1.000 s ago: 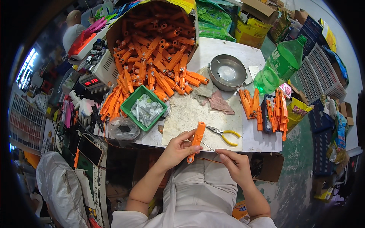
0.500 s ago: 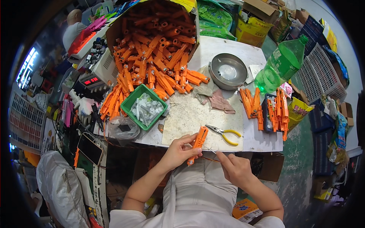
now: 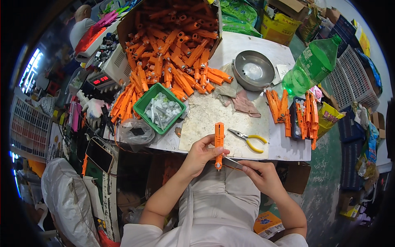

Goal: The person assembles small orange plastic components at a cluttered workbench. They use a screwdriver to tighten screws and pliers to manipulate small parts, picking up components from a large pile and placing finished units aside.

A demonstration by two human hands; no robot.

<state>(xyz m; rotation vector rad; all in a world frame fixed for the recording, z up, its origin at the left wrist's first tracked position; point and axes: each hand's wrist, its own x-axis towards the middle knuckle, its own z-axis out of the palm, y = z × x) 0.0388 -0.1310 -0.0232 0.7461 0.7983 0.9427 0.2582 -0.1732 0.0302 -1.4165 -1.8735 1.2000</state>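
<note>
Right now, your white bench point(image 3: 288, 144) spreads out before your lap, with a big carton point(image 3: 219, 35) of orange parts at its far left, spilling a heap onto the top. A worn pale sheet point(image 3: 199, 127) lies across the middle near the front edge, and a green tub point(image 3: 173, 123) of small translucent pieces stands to the left of it.

Your left hand point(image 3: 200, 155) is curled, its thumb laid over the front of an orange plastic housing point(image 3: 219, 136) and its fingers behind, gripping that part around its lower half. Your right hand point(image 3: 263, 175) is partly closed, thumb and fingers pinching the near end of a slim metal tool.

You have the housing at the front edge of the bench: its upper half shows against the sheet, its lower end against your light trousers. It stands nearly straight up and down in the view, long and narrow, with a dark slot along the upper face and small openings down its length. Just right of it, yellow-handled pliers point(image 3: 244, 136) lie on the sheet, apart from both hands.

Your slim metal tool point(image 3: 233, 161) slants up and left to the housing's right side, beside your left thumb; whether its tip touches or enters, you cannot tell.
</note>
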